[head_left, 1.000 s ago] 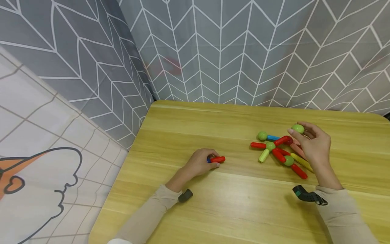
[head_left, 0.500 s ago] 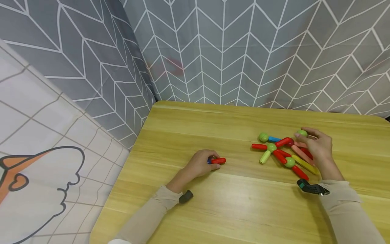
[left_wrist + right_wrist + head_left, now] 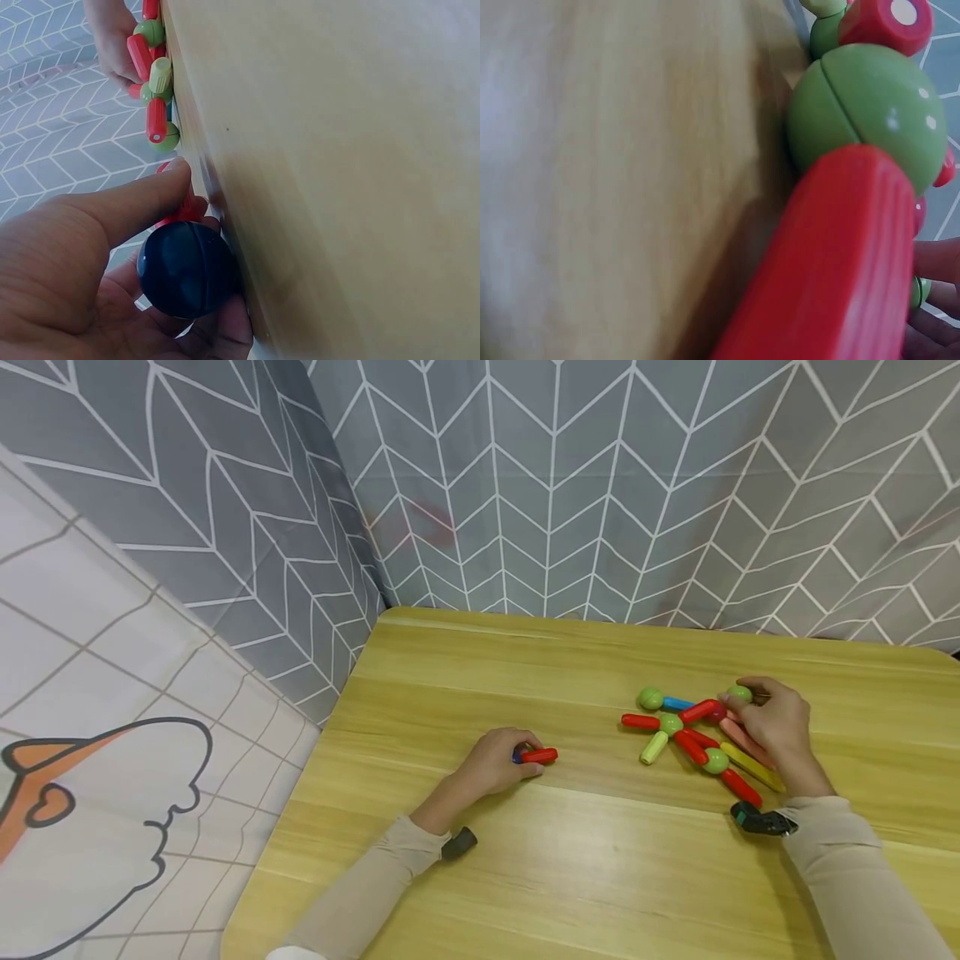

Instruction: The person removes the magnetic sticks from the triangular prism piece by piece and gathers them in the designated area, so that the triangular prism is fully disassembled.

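Note:
My left hand (image 3: 495, 762) grips a dark blue ball (image 3: 187, 270) with a red rod (image 3: 538, 756) at its front, low at the tabletop. At the right, my right hand (image 3: 780, 718) pinches a green ball (image 3: 740, 692) between thumb and fingers, just behind a cluster of toy rods and balls. In that cluster, red rods (image 3: 641, 722) and a pale green rod (image 3: 654, 748) meet a green ball (image 3: 670, 724). Another green ball (image 3: 870, 105) bears a red rod (image 3: 832, 255) that looms large in the right wrist view. The right palm partly covers pink rods (image 3: 742, 739).
A yellow rod (image 3: 750, 767) lies along the cluster's right side. At its back left, a green ball (image 3: 651, 698) joins a blue rod (image 3: 678, 703). The wooden table (image 3: 570, 877) ends at a grey patterned curtain (image 3: 570, 485) behind.
My right hand has come down with the green ball, closer to the back of the cluster. The left hand stays nearly still with the blue ball and red rod.

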Motion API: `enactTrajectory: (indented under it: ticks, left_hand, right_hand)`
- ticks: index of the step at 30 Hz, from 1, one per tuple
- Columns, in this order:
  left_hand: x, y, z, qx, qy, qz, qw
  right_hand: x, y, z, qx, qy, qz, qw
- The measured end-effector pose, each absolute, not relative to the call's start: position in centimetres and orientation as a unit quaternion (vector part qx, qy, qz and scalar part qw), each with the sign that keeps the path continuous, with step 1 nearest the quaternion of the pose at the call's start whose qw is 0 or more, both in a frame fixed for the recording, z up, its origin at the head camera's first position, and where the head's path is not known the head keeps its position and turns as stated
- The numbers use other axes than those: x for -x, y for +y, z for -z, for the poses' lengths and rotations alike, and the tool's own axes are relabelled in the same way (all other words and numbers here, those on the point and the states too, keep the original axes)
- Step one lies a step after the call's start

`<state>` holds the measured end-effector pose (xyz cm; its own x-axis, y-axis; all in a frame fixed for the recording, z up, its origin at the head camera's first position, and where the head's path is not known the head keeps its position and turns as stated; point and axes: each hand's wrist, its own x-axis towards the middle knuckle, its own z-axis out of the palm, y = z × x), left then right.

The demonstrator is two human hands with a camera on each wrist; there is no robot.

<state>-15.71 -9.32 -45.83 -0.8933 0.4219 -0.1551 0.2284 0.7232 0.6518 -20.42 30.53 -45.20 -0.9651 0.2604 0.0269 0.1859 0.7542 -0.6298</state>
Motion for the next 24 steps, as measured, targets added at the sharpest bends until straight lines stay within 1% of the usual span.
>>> enactTrajectory:
  ticks: [5, 14, 17, 21, 24]
  left_hand:
    - [15.69, -9.25, 45.84, -0.176, 0.915, -0.330, 0.150]
    - [15.66, -9.28, 45.69, -0.174, 0.916, -0.330, 0.148]
    - [15.61, -9.27, 45.62, -0.171, 0.915, -0.336, 0.147]
    - [15.54, -9.25, 45.60, -0.168, 0.915, -0.335, 0.147]
    - [15.51, -9.27, 45.63, -0.171, 0.917, -0.331, 0.144]
  right_hand:
    - [20.60, 30.47, 45.31, 0.110, -0.941, -0.316, 0.054]
    - [20.55, 30.77, 45.26, 0.085, -0.942, -0.325, 0.020]
    - [20.40, 30.74, 45.13, 0.083, -0.942, -0.326, 0.019]
    - [20.15, 30.57, 44.96, 0.081, -0.941, -0.328, 0.029]
    - [20.03, 30.10, 44.69, 0.084, -0.937, -0.334, 0.056]
